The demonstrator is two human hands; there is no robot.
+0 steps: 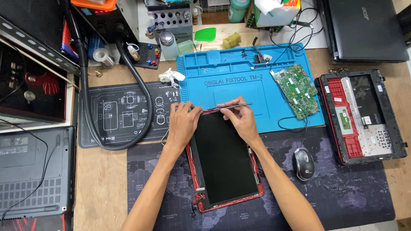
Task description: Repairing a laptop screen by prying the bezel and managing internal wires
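A red laptop lid with a dark screen panel (224,158) lies on the dark desk mat in front of me. My left hand (183,124) grips the panel's top left corner. Over the top right corner, my right hand (242,119) holds a thin metal tool (233,105), its shaft lying along the panel's top edge. Red and white wires run down both sides of the lid's frame.
A blue repair mat (222,68) lies behind the lid, with a green circuit board (297,89) on its right. A grey mouse (303,164) sits right of the lid, an opened red laptop base (361,115) farther right. A black hose (128,81) loops left. A grey laptop (36,171) lies far left.
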